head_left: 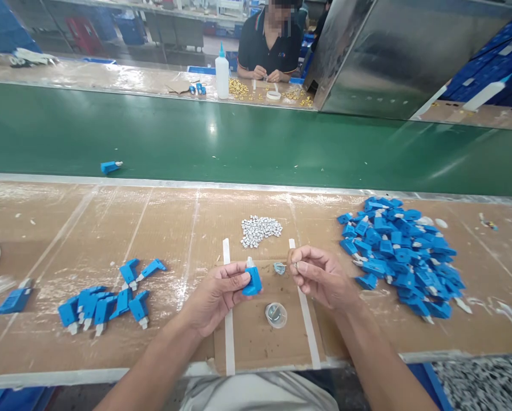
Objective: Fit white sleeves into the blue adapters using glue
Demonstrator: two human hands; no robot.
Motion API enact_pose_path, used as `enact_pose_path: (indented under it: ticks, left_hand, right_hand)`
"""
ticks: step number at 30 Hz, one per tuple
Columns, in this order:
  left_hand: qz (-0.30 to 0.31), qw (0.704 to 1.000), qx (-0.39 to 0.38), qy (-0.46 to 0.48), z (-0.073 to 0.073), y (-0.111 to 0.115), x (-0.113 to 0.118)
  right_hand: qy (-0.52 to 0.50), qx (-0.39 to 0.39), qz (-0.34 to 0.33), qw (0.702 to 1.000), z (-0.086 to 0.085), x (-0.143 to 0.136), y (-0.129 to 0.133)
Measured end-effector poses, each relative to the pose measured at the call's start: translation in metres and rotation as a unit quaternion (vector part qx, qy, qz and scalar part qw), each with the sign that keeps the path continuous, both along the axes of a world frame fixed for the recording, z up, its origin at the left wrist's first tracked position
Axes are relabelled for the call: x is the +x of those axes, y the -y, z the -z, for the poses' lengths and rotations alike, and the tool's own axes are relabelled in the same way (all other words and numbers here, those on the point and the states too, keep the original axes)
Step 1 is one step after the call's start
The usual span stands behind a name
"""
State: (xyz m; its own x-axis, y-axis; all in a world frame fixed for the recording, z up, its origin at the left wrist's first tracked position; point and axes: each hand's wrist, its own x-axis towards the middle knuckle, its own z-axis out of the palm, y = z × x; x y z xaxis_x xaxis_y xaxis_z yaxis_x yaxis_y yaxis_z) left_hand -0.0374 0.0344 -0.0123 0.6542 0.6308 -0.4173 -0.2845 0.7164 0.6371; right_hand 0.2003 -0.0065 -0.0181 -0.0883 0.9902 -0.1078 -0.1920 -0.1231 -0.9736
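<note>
Closest in, at the bottom edge: two bare forearms (153, 365), with pale cloth (259, 394) between. From the left, on the brown tabletop (170, 222), a lone blue piece (13, 299), then a loose cluster of blue pieces (104, 305); beyond, on the green belt (281, 142), a stray blue one (109, 166). Next, the left hand (221, 291), fingers pinching a blue part (252, 281), thumb across its left side, right side uncovered, pale tip (249, 261) pointing up, clear of the fingers. Past it, between two white tape strips (229, 325), a small clear cup (276, 319) and, farther out, a bluish lump (279, 268); beyond, a pile of grey-white bits (261, 231). Then the right hand (322, 277), apart from the blue part, thumb and index finger pinching a thin sliver (296, 265), too small to identify. Farther right, a large heap of blue pieces (403, 260), many with pale ends.
</note>
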Motion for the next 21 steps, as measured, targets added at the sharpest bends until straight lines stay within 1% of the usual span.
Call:
enact_pose_path:
  ticks: [6,10,14,18,21]
  left_hand:
    - [0.015,1.0,0.014,0.005,0.0,0.001,0.004]
    - [0.018,1.0,0.019,0.007,-0.004,0.004,0.005]
    - [0.021,0.999,0.023,0.016,-0.009,0.007,0.007]
    - [0.027,0.999,0.023,0.012,-0.013,0.009,0.011]
    - [0.018,0.999,0.04,0.005,-0.015,0.014,0.015]
  right_hand:
    - [-0.068,0.005,0.056,0.996,-0.002,-0.011,0.015]
    - [-0.105,0.006,0.072,0.992,-0.006,-0.017,0.02]
    - [-0.144,-0.01,0.096,0.985,-0.007,-0.021,0.021]
    - [-0.154,-0.02,0.108,0.982,-0.005,-0.021,0.023]
    - [-0.136,-0.017,0.097,0.986,-0.007,-0.022,0.028]
